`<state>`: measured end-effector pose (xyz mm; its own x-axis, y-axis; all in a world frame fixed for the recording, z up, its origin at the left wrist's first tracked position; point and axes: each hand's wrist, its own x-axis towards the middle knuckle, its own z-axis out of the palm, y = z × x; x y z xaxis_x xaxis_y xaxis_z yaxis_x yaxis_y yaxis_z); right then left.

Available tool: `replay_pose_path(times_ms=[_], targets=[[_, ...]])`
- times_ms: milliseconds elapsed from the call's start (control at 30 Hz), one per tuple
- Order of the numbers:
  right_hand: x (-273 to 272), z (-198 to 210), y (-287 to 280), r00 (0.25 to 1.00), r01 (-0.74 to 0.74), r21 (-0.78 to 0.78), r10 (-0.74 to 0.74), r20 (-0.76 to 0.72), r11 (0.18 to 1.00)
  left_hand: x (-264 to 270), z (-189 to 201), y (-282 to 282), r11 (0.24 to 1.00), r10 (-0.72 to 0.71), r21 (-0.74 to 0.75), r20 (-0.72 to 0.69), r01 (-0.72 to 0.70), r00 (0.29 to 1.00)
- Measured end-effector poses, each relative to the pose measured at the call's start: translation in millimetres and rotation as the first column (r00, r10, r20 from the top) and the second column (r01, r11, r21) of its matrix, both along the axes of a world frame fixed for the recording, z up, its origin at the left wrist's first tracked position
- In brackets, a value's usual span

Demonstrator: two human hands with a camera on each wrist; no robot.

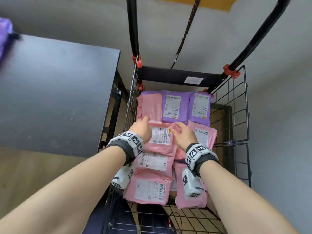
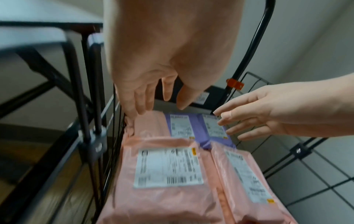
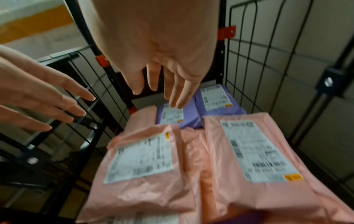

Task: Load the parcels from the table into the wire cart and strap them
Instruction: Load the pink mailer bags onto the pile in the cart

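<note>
The black wire cart (image 1: 239, 105) holds several pink and purple mailer parcels with white labels. The top pink parcel (image 1: 160, 137) lies in the middle, two purple parcels (image 1: 175, 107) sit at the far end. My left hand (image 1: 141, 127) hovers over the pink parcel's left edge, fingers straight, holding nothing. My right hand (image 1: 183, 134) hovers just right of it, fingers spread and empty. In the left wrist view both hands (image 2: 153, 97) hang above the parcels (image 2: 166, 166). A dark strap (image 1: 185, 31) with a hook dangles from the handle above.
A black table (image 1: 55, 92) stands to the left of the cart, with a purple parcel (image 1: 5, 32) at its far left corner. The cart's black handle bars (image 1: 133, 27) rise at the far end. Wooden floor lies below.
</note>
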<state>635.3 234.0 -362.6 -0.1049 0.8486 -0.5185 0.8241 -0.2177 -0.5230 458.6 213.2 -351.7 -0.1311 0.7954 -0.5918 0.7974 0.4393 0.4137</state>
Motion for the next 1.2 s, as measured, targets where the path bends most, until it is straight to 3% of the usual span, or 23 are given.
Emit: replay_pose_path(times_ms=[233,500,667,933,1200], targets=[[-81.5,83.9,15.8,0.987,-0.160,0.177,0.163,-0.004,0.971,-73.0,90.6,6.0,0.975,-0.014,0.222,-0.062,0.027,0.998],[-255.7,133.9,26.3,0.963,-0.227,0.325,0.261,-0.063,0.918,-251.6,147.2,-6.7,0.949,0.131,0.304,-0.150,-0.080,0.980],[-374.6,133.3,25.1,0.959,-0.234,0.313,0.272,-0.083,0.920,-373.7,142.9,-13.8,0.936,0.212,0.315,-0.152,-0.155,0.965],[-526.3,101.2,31.9,0.951,-0.252,0.235,0.285,-0.121,0.939,-538.0,103.5,-22.2,0.906,0.366,0.286,-0.154,-0.314,0.918],[-620.6,77.9,53.3,0.951,-0.058,0.104,0.087,-0.297,0.993,-593.0,78.7,-14.7,0.773,0.590,0.324,-0.050,-0.546,0.806]])
